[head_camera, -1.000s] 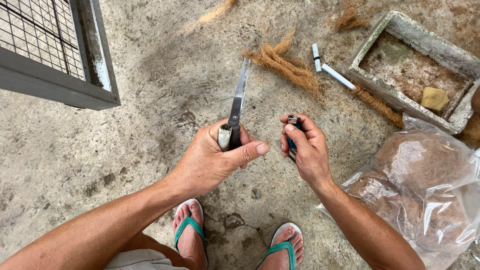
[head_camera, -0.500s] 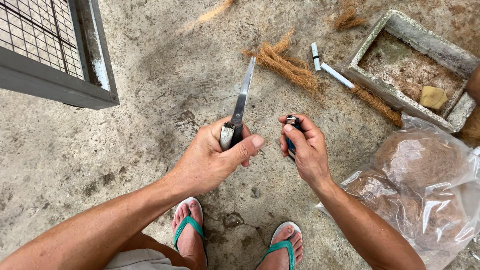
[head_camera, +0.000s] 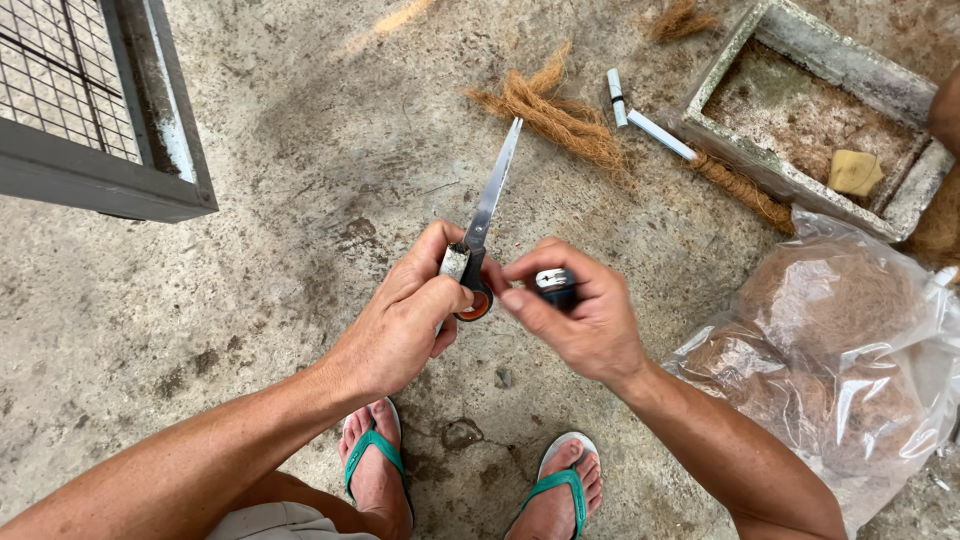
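My left hand (head_camera: 405, 315) grips a pair of scissors (head_camera: 485, 215) by the dark handles, blades closed and pointing up and away over the concrete floor. A small pale roll sits under my left thumb against the handle. My right hand (head_camera: 575, 320) holds a dark blue lighter (head_camera: 555, 285) with a metal top, its fingertips reaching to the scissor handle. The two hands touch or nearly touch at the handle.
Brown coir fibre (head_camera: 550, 115) lies on the floor ahead with two white tubes (head_camera: 640, 115). A concrete trough (head_camera: 800, 185) holds soil and a yellow sponge (head_camera: 855, 170). A clear bag of fibre (head_camera: 840, 350) is at right, a wire-mesh cage (head_camera: 100, 150) at left.
My right hand has moved left with the lighter until it meets the scissor handle. The scissors have tilted slightly to the right.
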